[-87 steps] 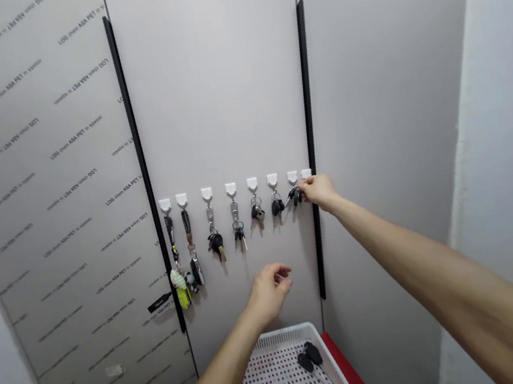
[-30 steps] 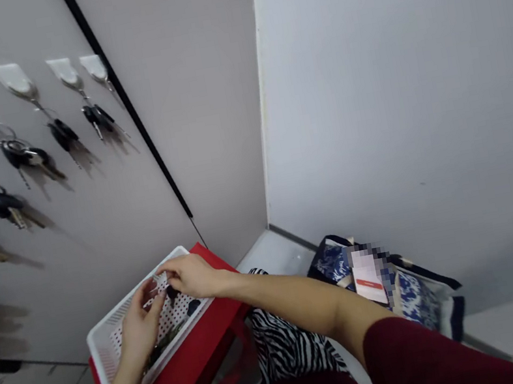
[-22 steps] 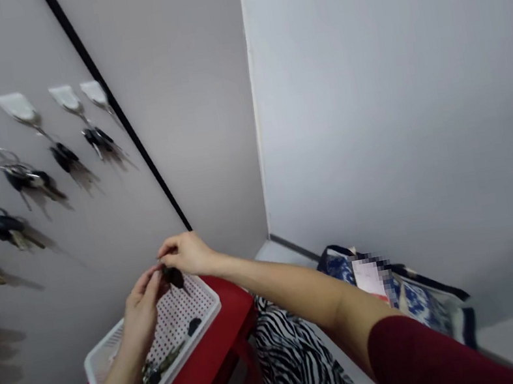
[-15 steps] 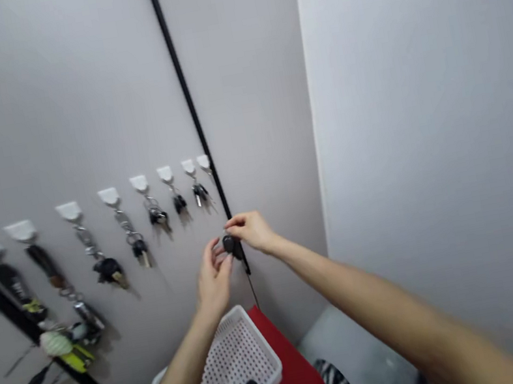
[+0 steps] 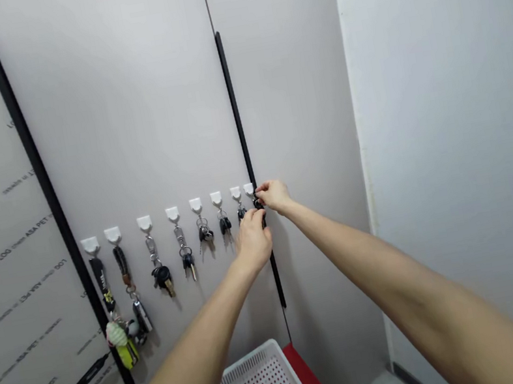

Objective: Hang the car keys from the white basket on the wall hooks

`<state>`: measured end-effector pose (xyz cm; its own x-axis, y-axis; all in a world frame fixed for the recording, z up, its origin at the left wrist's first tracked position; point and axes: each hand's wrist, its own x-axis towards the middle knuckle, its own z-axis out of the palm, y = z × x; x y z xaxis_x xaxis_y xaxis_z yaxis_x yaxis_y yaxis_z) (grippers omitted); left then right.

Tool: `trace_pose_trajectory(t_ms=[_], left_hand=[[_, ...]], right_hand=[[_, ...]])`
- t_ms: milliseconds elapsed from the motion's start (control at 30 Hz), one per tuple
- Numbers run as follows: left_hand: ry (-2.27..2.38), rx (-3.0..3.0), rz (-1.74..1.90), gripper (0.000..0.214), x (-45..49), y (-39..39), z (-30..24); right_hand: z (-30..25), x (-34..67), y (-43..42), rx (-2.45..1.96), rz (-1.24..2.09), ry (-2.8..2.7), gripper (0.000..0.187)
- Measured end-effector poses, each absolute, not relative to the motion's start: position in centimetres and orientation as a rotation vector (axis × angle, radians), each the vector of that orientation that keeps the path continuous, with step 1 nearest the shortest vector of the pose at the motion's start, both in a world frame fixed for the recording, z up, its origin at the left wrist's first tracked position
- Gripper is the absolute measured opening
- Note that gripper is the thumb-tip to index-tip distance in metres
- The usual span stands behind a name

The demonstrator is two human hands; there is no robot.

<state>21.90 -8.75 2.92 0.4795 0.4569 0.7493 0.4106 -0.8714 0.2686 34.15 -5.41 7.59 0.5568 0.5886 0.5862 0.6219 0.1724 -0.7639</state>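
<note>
Lifting done: black key [image 5: 257, 204] up from basket [image 5: 249, 359], now at end hook [image 5: 249, 189]; R hand [image 5: 275, 195] fingers pinch it, L hand [image 5: 254, 240] curled, grip unclear.

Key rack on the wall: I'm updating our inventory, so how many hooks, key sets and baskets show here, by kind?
White hooks: 8
Hanging key sets: 7
Black key in the right hand grip at the last hook: 1
White basket: 1
Total: 17
</note>
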Motion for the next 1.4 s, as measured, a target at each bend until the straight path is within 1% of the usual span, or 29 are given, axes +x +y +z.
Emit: trace_pose_trajectory(t_ms=[367,467,533,600,633,767,833,867,933,1000,1100,1133,1167,1233,1300,1400], left_hand=[[0.718,2.603,1.297,0.034,19.8,-9.6,1.6],[0.714,2.545,1.26,0.035,18.0,-9.8,-0.3],[0.748,2.466,1.215,0.036,16.2,-9.8,-2.9],[0.83,2.357,1.14,0.036,14.0,-9.8,-6.6],[0.887,2.3,1.099,0.036,12.8,-9.9,-8.6],[1.155,2.058,0.82,0.036,8.3,-10.6,-16.5],[1.288,1.96,0.67,0.036,6.9,-11.1,-19.3],[1.342,1.925,0.629,0.036,6.4,-11.3,-20.4],[1.385,1.883,0.621,0.035,5.9,-11.3,-21.8],[1.344,1.849,0.689,0.033,5.8,-10.8,-22.3],[1.268,1.751,0.869,0.028,6.1,-9.3,-20.5],[1.249,1.709,0.942,0.027,6.2,-8.8,-19.1],[1.246,1.655,1.015,0.027,6.2,-8.3,-17.2],[1.144,1.565,1.181,0.039,5.8,-7.8,-12.5],[0.92,1.55,1.346,0.056,5.1,-8.0,-7.1],[0.577,1.591,1.507,0.071,4.0,-9.7,-0.2]], right_hand=[[6.0,34.1,-3.9,-1.575,-0.059,-1.091,0.018],[5.7,34.4,-5.0,-1.586,-0.128,-1.063,0.019],[4.4,34.5,-6.1,-1.589,-0.154,-1.047,0.022],[1.6,34.2,-7.2,-1.58,-0.089,-1.093,0.025],[-0.4,33.8,-7.9,-1.562,0.006,-1.171,0.026],[-11.1,29.9,-10.3,-1.54,0.239,-1.357,0.024],[-16.1,27.5,-11.5,-1.553,0.479,-1.463,0.024],[-18.0,26.4,-11.9,-1.571,0.522,-1.488,0.023],[-20.2,24.5,-12.6,-1.57,0.481,-1.586,0.022],[-20.4,23.1,-12.6,-1.572,0.4,-1.701,0.021],[-17.9,21.6,-11.6,-1.624,0.425,-1.876,0.018],[-16.5,21.1,-11.1,-1.626,0.483,-1.928,0.02],[-14.9,20.5,-10.7,-1.597,0.554,-1.966,0.026],[-10.9,19.3,-10.1,-1.44,0.651,-1.96,0.044],[-6.2,18.1,-10.3,-1.186,0.64,-1.826,0.06],[0.0,16.6,-11.8,-0.777,0.523,-1.617,0.07]])
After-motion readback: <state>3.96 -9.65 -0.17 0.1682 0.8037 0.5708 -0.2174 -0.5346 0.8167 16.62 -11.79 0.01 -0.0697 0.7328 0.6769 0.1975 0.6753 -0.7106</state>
